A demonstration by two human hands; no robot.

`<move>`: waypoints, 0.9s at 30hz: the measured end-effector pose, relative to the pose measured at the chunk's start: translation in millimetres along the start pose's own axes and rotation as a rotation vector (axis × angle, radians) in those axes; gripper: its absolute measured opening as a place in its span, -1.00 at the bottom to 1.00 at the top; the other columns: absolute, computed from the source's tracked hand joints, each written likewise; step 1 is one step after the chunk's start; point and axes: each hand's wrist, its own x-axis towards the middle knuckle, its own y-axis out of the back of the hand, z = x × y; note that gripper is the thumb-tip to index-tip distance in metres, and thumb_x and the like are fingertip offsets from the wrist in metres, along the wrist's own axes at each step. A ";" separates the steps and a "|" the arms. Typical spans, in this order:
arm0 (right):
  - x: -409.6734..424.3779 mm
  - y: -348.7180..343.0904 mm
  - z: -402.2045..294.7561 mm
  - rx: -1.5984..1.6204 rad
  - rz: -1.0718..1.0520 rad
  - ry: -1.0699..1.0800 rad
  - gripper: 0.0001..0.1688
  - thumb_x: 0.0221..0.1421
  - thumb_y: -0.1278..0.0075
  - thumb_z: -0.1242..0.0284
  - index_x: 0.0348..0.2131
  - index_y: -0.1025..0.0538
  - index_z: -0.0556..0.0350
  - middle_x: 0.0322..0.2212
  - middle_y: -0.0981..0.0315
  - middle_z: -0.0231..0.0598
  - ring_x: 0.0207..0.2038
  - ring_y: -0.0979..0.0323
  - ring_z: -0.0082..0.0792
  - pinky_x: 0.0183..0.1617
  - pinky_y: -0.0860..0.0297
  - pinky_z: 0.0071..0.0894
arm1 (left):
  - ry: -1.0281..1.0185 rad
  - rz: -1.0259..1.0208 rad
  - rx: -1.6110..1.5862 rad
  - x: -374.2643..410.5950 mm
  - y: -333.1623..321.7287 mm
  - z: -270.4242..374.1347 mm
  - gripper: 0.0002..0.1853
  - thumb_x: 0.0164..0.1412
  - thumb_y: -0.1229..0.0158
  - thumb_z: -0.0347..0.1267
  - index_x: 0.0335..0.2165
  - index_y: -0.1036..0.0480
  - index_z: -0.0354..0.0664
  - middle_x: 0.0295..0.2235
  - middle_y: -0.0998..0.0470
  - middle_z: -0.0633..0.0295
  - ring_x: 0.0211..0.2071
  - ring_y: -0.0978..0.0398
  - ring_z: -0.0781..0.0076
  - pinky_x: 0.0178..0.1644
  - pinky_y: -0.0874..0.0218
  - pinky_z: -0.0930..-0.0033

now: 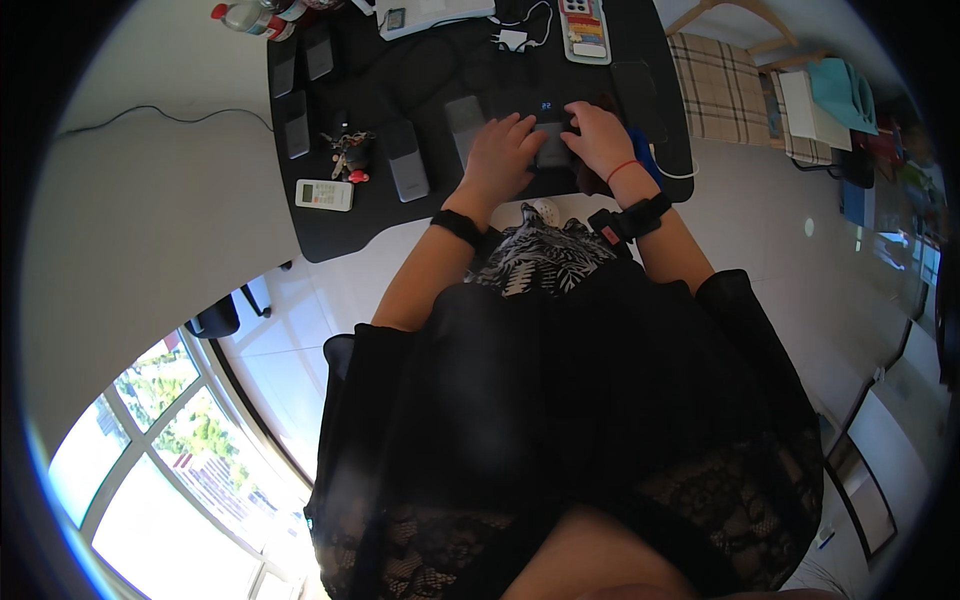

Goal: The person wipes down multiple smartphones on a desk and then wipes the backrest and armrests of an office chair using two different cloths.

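Observation:
A dark grey power bank (553, 150) with small lit digits at its far end lies on the black table (375, 221) between my hands. My left hand (501, 156) is at its left side, thumb and fingertips at the edge. On its right side is my right hand (604, 142), thumb by the edge and index finger apart from it. Another grey power bank (464, 120) lies partly under my left hand. Further left rests a silver-grey power bank (409, 166). A brown object (589, 181) and a blue object (646, 156) are partly hidden by my right hand and wrist.
Along the left are several grey banks (298, 127), keys with charms (352, 156) and a white remote control (324, 195). At the back stand plastic bottles (259, 22), a white device (435, 15), a charger (512, 40) and a patterned phone case (586, 31). A plaid chair (716, 86) is right.

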 end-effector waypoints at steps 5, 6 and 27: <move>-24.5 31.5 3.3 -0.354 -0.089 -0.125 -0.15 -0.24 -0.30 0.27 0.08 -0.30 -0.24 0.11 -0.15 -0.15 0.11 -0.16 -0.03 -0.01 -0.35 -0.12 | 0.044 0.015 0.002 1.8 0.0 11.1 -0.24 -0.34 -0.43 -0.31 -0.04 -0.34 -0.03 0.10 -0.28 0.07 0.10 -0.25 0.06 0.11 -0.16 0.09; -30.1 33.0 -0.2 -0.401 -0.154 -0.142 -0.08 -0.26 -0.32 0.24 0.12 -0.25 -0.28 0.13 -0.11 -0.16 0.12 -0.14 -0.02 0.00 -0.35 -0.10 | 0.075 0.017 -0.005 0.6 -7.8 9.5 -0.25 -0.33 -0.42 -0.31 -0.04 -0.34 -0.03 0.11 -0.27 0.07 0.11 -0.24 0.07 0.11 -0.16 0.10; 35.9 36.3 -74.0 0.863 -0.281 0.197 -0.24 -0.17 -0.08 0.49 0.08 -0.25 0.31 -0.05 -0.35 -0.05 0.01 -0.32 -0.24 0.12 -0.22 -0.37 | 0.622 0.579 -0.151 -94.4 83.3 -117.9 -0.70 -0.05 -0.23 -0.37 -0.26 -0.49 -0.16 -0.13 -0.48 0.05 -0.08 -0.41 0.06 0.01 -0.23 0.16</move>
